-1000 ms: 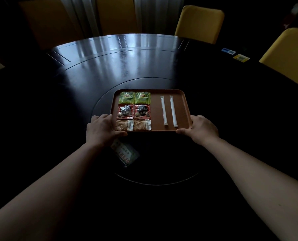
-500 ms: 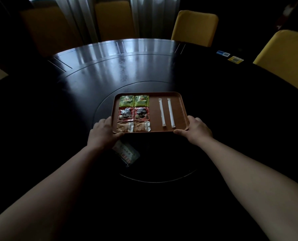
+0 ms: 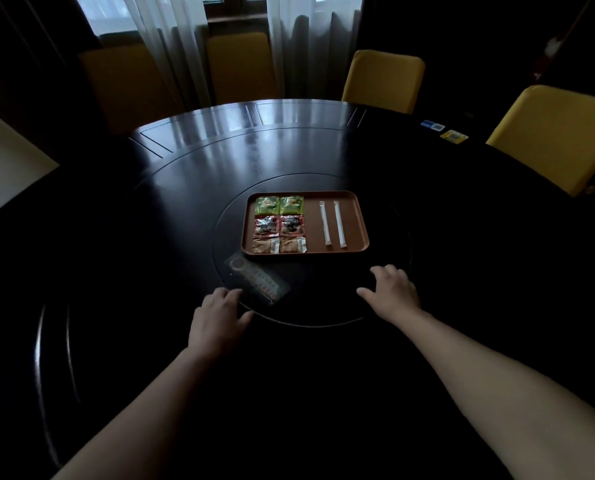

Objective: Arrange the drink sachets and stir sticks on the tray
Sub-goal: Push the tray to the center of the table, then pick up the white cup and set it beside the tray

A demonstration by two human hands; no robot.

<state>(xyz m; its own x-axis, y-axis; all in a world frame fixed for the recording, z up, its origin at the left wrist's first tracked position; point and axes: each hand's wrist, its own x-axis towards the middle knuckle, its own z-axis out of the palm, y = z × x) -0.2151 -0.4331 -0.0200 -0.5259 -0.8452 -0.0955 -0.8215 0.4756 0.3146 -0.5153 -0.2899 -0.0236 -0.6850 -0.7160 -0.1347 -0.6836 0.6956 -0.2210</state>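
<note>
A brown tray [image 3: 355, 216] rests on the dark round table. Its left half holds sachets in pairs: two green sachets [image 3: 279, 205] at the back, two red sachets [image 3: 279, 226] in the middle, two tan sachets [image 3: 278, 245] at the front. Two white wrapped stir sticks [image 3: 331, 225] lie side by side on the right half. My left hand [image 3: 218, 318] hovers over the table below the tray's left corner, fingers apart and empty. My right hand [image 3: 391, 292] is below the tray's right corner, also empty with fingers spread. Neither hand touches the tray.
A clear plastic packet with red print [image 3: 258, 284] lies on the table between my left hand and the tray. Yellow chairs [image 3: 382, 81] stand around the far side. Two small cards [image 3: 443, 131] lie at the back right. Curtains hang behind.
Both hands have let go of the tray's front corners and pulled back toward me. The tray stays on the table. The camera has tilted up.
</note>
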